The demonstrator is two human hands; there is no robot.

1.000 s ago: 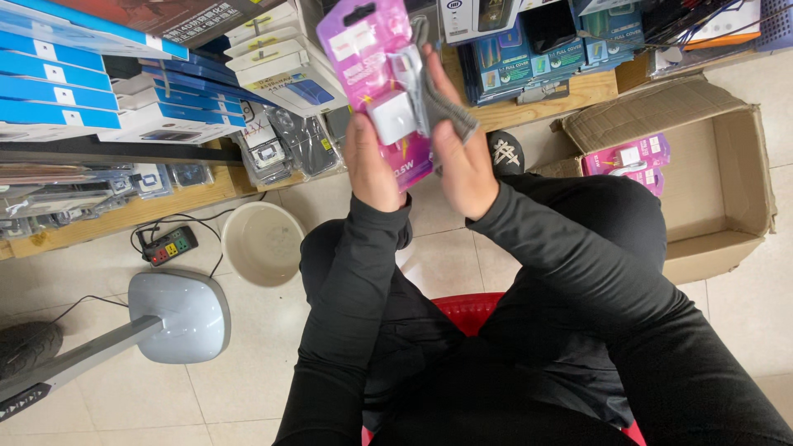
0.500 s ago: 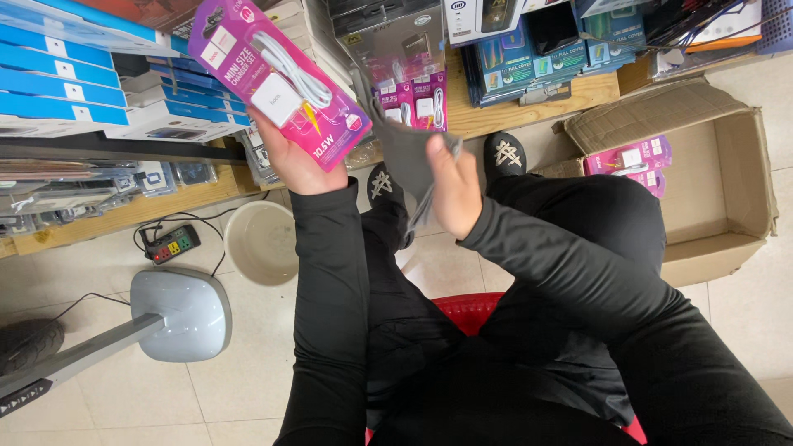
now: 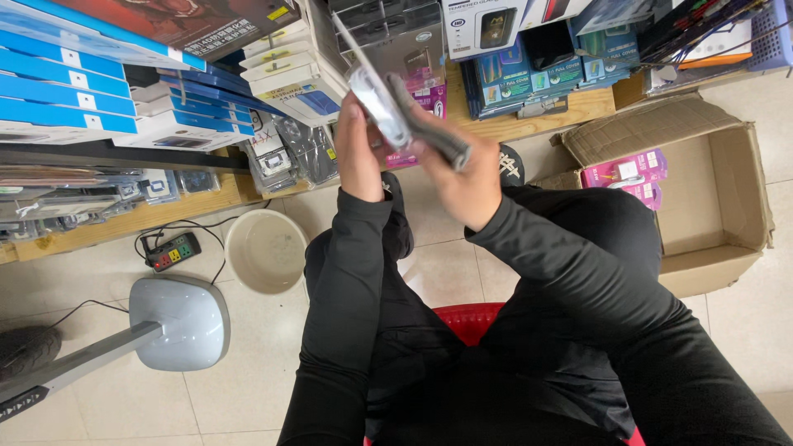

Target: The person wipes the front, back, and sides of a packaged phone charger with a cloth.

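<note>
Turned edge-on, blister pack (image 3: 372, 91) now between both hands.

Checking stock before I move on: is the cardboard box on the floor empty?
No, the cardboard box holds pink packages in its far corner.

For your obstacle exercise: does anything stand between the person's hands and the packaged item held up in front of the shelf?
Nothing visible does. The left hand and right hand both already grip the packaged item, seen edge-on, directly. A dark grey piece lies along the right hand's fingers.

A beige basin (image 3: 266, 250) sits beside a power strip (image 3: 174, 251) and open cardboard box (image 3: 702, 198).
</note>
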